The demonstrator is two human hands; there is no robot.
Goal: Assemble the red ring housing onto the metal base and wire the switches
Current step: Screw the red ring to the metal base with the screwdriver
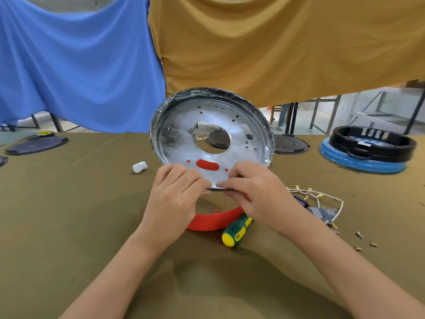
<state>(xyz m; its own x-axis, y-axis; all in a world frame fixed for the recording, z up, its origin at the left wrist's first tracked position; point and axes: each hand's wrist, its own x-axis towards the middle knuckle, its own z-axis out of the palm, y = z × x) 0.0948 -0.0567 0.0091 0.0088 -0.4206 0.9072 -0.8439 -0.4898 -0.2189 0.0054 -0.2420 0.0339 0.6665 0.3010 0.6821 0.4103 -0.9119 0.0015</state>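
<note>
The round metal base stands tilted up on its near edge, its silver underside facing me, with a large centre hole. Red plastic shows through a slot and small holes near its lower rim. The red ring housing curves out below and behind my hands. My left hand grips the base's near rim from the left, and my right hand pinches the same rim from the right. A bundle of white wires with yellow terminals and grey switches lies to the right on the cloth.
A green and yellow screwdriver lies under my right wrist. Loose screws sit at the right, a white wad at the left. A black ring on a blue base and dark lids stand at the table's far side.
</note>
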